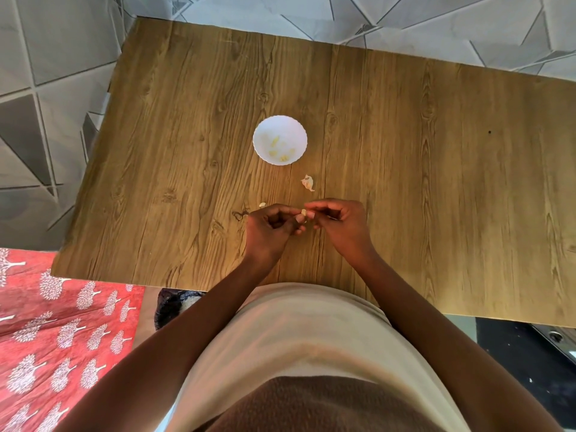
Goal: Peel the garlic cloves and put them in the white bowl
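Both hands meet low over the wooden table (405, 151), the left hand (269, 230) and the right hand (341, 226) curled in tight, fingertips pinching one small garlic clove (303, 212) between them. Just beyond the knuckles lies a scrap of papery garlic skin (308, 183), with a smaller bit of garlic (262, 205) beside the left hand. Farther out sits the white bowl (258, 141), holding several peeled cloves (280, 149).
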Tool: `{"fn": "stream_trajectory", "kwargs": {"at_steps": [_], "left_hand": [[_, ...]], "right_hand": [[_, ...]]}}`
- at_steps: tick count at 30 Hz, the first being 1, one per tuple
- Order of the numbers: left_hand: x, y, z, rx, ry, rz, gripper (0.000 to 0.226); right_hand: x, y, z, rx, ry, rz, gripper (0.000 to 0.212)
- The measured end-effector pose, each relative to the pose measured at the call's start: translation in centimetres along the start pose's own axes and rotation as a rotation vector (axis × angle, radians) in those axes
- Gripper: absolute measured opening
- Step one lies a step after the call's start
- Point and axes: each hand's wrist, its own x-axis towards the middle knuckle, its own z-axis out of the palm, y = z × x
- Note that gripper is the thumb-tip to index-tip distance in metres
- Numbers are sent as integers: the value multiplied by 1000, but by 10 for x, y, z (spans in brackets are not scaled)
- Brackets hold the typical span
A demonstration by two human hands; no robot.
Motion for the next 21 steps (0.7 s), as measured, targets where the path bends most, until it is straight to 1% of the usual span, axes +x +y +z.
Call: {"fn": "stream_trajectory", "kwargs": {"at_steps": [6, 9, 13, 18, 21], "left_hand": [[-1, 3, -1, 8, -12, 25, 13], [-1, 4, -2, 22, -29, 46, 12], [-4, 6, -2, 34, -58, 63, 11], [-4, 5, -3, 33, -76, 72, 11], [-3, 3, -3, 67, -70, 101, 13]], "right_hand": [[0, -3, -5, 107, -23, 26, 17], [-1, -5, -7, 149, -35, 37, 13], [-2, -6, -9, 154, -35, 40, 10], [-4, -6, -9, 173, -39, 55, 9], [-6, -7, -7, 219, -11, 77, 12]]}}
